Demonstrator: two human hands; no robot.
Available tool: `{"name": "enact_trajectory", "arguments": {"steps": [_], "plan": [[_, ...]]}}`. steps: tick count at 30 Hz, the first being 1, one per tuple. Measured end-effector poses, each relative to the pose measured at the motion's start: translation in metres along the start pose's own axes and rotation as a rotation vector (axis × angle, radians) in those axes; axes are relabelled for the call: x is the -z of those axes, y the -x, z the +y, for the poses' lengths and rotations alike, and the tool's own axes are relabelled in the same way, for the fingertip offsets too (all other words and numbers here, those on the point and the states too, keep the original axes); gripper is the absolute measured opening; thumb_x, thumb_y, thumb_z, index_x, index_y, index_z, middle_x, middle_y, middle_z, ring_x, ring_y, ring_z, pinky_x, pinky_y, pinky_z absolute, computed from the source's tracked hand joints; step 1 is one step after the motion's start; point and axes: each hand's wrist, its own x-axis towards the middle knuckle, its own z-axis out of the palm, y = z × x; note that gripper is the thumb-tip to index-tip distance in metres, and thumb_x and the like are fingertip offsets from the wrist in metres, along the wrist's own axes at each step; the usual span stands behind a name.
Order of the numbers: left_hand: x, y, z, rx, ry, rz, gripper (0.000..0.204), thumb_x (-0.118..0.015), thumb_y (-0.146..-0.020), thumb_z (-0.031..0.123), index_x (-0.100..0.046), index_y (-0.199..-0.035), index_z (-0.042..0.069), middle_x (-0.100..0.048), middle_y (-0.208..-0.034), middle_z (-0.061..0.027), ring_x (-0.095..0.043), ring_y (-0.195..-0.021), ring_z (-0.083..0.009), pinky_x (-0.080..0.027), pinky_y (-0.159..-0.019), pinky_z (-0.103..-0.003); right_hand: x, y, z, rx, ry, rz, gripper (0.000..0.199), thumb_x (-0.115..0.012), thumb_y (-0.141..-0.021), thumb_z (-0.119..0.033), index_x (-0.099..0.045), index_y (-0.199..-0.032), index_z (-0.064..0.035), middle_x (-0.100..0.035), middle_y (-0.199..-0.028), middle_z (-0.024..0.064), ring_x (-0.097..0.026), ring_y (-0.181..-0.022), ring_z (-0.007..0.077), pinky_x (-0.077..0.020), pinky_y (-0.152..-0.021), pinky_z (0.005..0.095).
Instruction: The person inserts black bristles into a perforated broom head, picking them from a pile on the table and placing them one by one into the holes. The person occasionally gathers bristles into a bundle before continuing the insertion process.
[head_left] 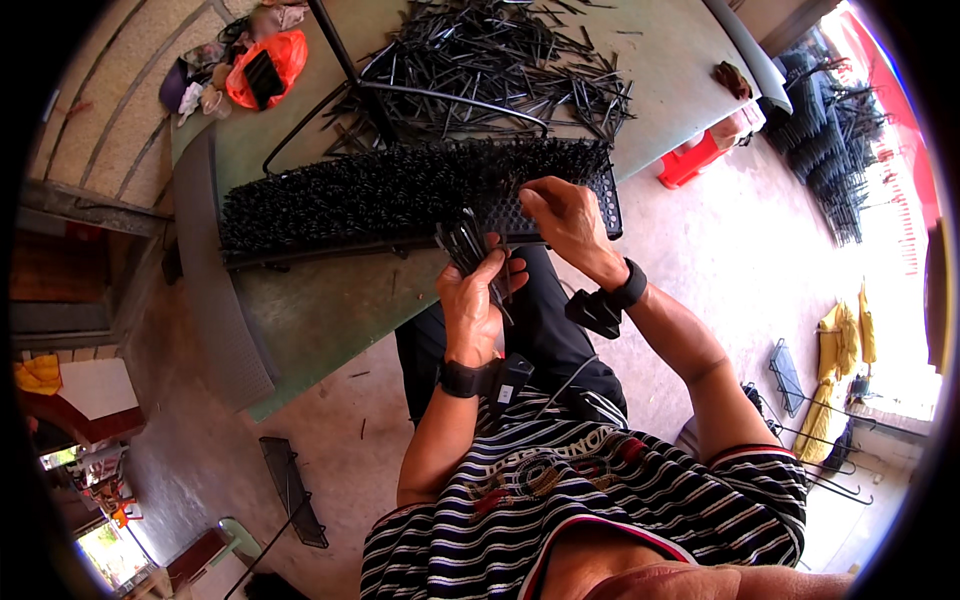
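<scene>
My left hand (472, 300) grips a small bundle of black metal pins (462, 243) just below the near edge of a long black perforated tray (400, 195) bristling with upright pins. My right hand (562, 218) rests on the tray's right end, its fingers pinched on a pin at the edge. The tray lies on a green table (330, 300). Both wrists wear black straps with small devices.
A loose heap of black pins (490, 65) lies on the table behind the tray, with a bent black rod across it. An orange bag (265, 65) sits at the far left corner. Red stool (690, 160), stacked black racks (835, 140) and wire frames stand on the floor.
</scene>
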Motion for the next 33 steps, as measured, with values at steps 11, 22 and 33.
{"name": "enact_trajectory", "arguments": {"steps": [11, 22, 33], "plan": [[0.006, -0.001, -0.005, 0.022, -0.018, 0.016, 0.016, -0.061, -0.082, 0.0, -0.062, -0.098, 0.003, -0.062, -0.079, -0.0072, -0.063, -0.067, -0.0204, -0.055, -0.059, -0.035, 0.003, -0.012, -0.005, 0.296, 0.147, 0.182, 0.021, -0.068, -0.077, -0.013, -0.066, -0.096, -0.0048, -0.062, -0.079, 0.0099, -0.06, -0.064, 0.0199, -0.0474, -0.056, 0.0304], [0.003, 0.001, 0.002, 0.005, -0.013, 0.029, 0.019, -0.061, -0.081, 0.0, -0.06, -0.1, 0.0, -0.062, -0.08, -0.0092, -0.063, -0.064, -0.0208, -0.055, -0.057, -0.034, 0.012, -0.014, -0.009, 0.186, 0.202, -0.117, 0.019, -0.067, -0.082, -0.017, -0.068, -0.093, -0.0015, -0.062, -0.065, 0.0079, -0.054, -0.054, 0.0084, -0.0421, -0.047, 0.0247], [0.002, -0.002, -0.008, -0.094, -0.093, -0.011, 0.015, -0.057, -0.086, 0.002, -0.059, -0.1, 0.001, -0.064, -0.089, -0.0129, -0.064, -0.067, -0.0213, -0.055, -0.055, -0.032, -0.002, 0.001, -0.008, 0.13, -0.265, 0.249, 0.014, -0.062, -0.083, -0.004, -0.056, -0.094, 0.0015, -0.065, -0.072, 0.0068, -0.064, -0.063, 0.0093, -0.0478, -0.051, 0.0209]]}}
